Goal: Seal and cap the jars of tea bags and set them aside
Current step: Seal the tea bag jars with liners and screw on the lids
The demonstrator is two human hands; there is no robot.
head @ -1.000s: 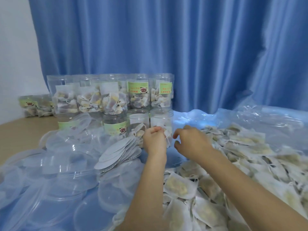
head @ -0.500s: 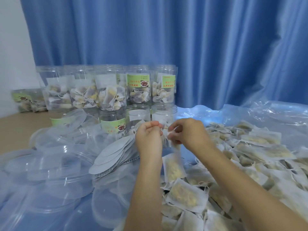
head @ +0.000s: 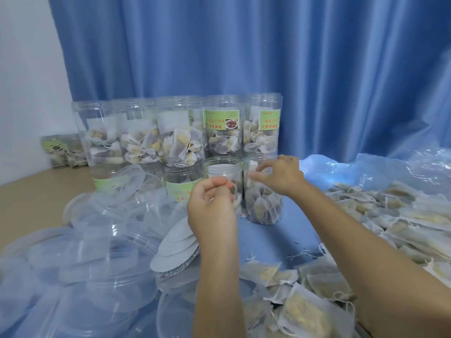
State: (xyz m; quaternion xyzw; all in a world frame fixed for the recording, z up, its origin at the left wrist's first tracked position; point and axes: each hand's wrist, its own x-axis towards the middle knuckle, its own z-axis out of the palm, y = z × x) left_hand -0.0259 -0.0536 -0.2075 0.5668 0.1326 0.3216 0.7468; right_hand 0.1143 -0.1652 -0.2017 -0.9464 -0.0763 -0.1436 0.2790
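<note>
Head view, left hand: the left hand [head: 211,211] is up in front of the jars, fingers curled, pinching a small white paper tea bag [head: 237,203] by its string, the bag dangling at the fingertips.
Head view, right hand: the right hand [head: 280,175] sits at the mouth of the clear plastic jar partly filled with tea bags [head: 263,196], thumb and forefinger pressed together on another white tea bag [head: 252,167] right at the rim.
Head view, open jars: just left of that one stands an empty clear uncapped jar [head: 220,174], and left again a clear jar with a green label [head: 181,184]; all three are upright in the front row.
Head view, filled jars: behind them, a back row of tall clear jars holding tea bags [head: 180,135] lines up against the blue pleated curtain [head: 244,57].
Head view, seals: a fanned stack of round grey liner discs [head: 175,250] lies below the left wrist.
Head view, caps: a heap of clear plastic lids [head: 92,252] fills the left foreground.
Head view, loose stock: a spread of loose tea bags [head: 402,215] covers the crinkled clear plastic sheet [head: 390,167] on the right.
Head view, surface: bare tan tabletop [head: 36,189] shows at far left.
</note>
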